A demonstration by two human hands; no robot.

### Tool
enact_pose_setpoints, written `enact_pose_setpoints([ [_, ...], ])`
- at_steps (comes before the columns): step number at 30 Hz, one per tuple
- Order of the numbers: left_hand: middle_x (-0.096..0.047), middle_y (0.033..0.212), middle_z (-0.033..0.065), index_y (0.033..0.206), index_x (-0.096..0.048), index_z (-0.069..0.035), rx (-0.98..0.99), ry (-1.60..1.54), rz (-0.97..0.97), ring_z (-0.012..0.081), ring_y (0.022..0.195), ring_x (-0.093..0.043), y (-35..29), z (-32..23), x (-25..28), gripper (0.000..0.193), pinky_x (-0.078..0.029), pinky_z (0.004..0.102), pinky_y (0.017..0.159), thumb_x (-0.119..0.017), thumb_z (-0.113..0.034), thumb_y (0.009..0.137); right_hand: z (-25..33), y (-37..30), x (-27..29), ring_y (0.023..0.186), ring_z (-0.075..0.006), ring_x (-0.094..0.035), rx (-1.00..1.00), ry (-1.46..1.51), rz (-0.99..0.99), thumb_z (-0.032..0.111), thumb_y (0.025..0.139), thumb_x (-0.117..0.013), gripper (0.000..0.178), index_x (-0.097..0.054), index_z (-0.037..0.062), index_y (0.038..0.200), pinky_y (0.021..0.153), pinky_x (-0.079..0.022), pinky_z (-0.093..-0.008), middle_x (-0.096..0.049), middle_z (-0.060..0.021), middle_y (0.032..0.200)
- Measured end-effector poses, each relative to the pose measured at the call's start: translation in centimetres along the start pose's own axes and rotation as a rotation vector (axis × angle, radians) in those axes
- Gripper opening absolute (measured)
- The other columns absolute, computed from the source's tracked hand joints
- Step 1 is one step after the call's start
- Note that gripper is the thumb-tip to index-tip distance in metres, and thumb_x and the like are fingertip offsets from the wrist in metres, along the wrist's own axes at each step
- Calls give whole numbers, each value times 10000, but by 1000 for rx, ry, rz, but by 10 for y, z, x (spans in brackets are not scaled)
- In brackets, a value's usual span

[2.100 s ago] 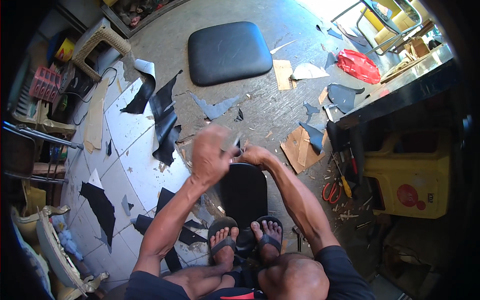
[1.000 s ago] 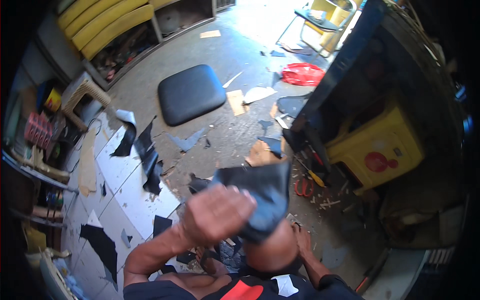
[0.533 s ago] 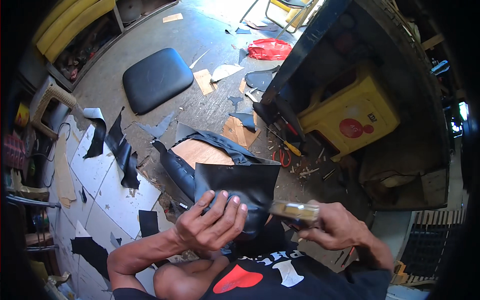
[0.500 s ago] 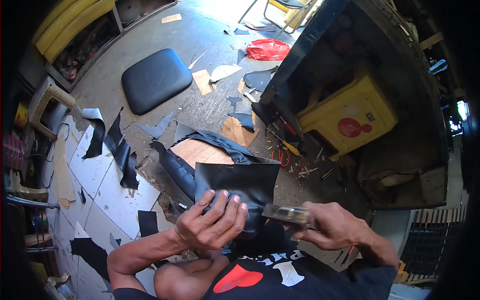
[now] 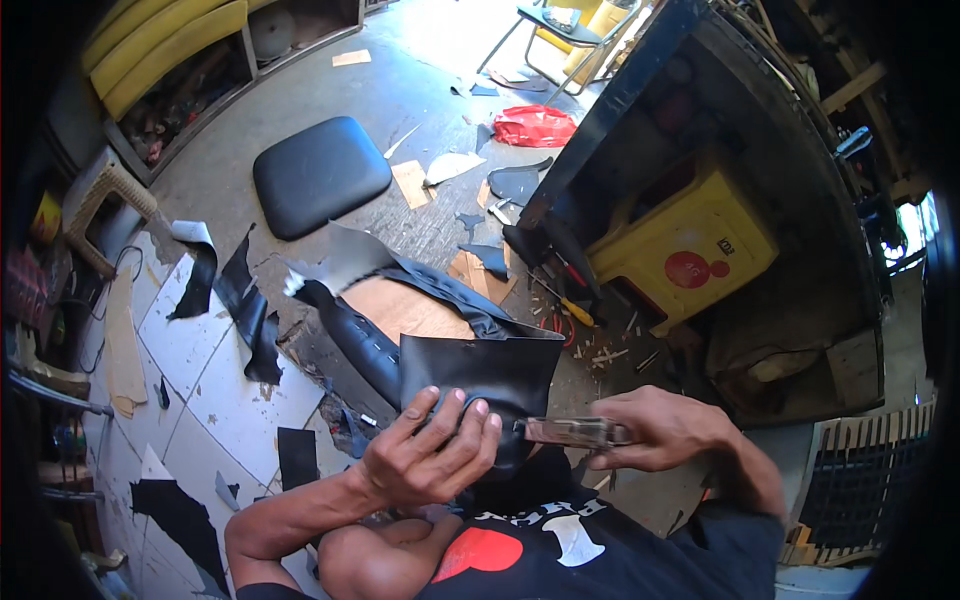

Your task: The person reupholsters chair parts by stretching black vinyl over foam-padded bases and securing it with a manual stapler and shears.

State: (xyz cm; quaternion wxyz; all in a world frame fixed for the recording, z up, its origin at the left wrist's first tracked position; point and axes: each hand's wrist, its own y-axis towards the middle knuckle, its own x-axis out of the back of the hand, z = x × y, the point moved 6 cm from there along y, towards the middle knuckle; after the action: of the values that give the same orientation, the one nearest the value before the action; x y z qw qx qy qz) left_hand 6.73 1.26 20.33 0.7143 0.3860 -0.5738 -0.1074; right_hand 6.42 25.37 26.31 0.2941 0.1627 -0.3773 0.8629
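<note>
My left hand (image 5: pixel 425 455) grips the black vinyl cover (image 5: pixel 480 362), its fingers bent and pressed against the sheet. In my right hand (image 5: pixel 662 428) is a metal staple gun (image 5: pixel 572 431), its nose at the right side of the vinyl. The cover belongs to a seat pad in front of me, with a bare wooden board (image 5: pixel 405 308) in its middle. Staples show along the folded vinyl edge (image 5: pixel 365 340) on the left. My left hand hides part of the vinyl.
A finished black cushion (image 5: pixel 322 178) lies on the floor ahead. To the right, a yellow plastic stool (image 5: pixel 690 240) lies inside a dark cabinet. A yellow-handled screwdriver (image 5: pixel 575 312) and red-handled pliers (image 5: pixel 553 325) lie near it. Vinyl scraps (image 5: pixel 240 285) cover the tiles at left.
The staple gun has shifted slightly left, closer to the vinyl, and sits more level. My left hand keeps its grip. The loose far-left flap of the cover has lifted and is blurred.
</note>
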Motion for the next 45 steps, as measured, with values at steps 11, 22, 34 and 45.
enact_pose_setpoints([
  [11, -638, 1233, 41, 1221, -678, -146, -334, -99, 108, 222, 1178, -601, -13, -15, 3, 326, -499, 452, 1012, -682, -339, 959, -49, 6, -50, 1128, -134, -605, 59, 792, -678, 159, 907, -861, 630, -582, -33, 1438, 997, -486, -309, -673, -50, 1259],
  [22, -577, 1088, 163, 1061, -615, -21, 617, -660, 428, 392, 942, -637, 71, 41, -25, 659, -553, 484, 856, -792, -622, 858, -54, 37, -35, 994, -138, -664, 25, 601, -651, 185, 922, -855, 424, -639, 19, 1248, 914, -534, -339, -743, -72, 1075],
  [34, -596, 1006, 98, 748, -653, -54, 642, -349, 54, 312, 1027, -546, 49, -9, -49, 242, -460, 521, 1005, -870, -160, 750, -78, 57, -33, 792, -285, -700, -169, 362, -467, 405, 832, -926, 628, -591, 19, 1196, 726, -545, -416, -715, -148, 943],
  [45, -568, 909, 113, 717, -645, -13, 730, -480, -108, 315, 991, -559, 32, 12, -45, 128, -519, 536, 1059, -761, -10, 771, -36, 22, 2, 808, -400, -693, 135, -164, -401, 195, 817, -814, 336, -601, 40, 1026, 684, -557, -474, -682, -166, 881],
])
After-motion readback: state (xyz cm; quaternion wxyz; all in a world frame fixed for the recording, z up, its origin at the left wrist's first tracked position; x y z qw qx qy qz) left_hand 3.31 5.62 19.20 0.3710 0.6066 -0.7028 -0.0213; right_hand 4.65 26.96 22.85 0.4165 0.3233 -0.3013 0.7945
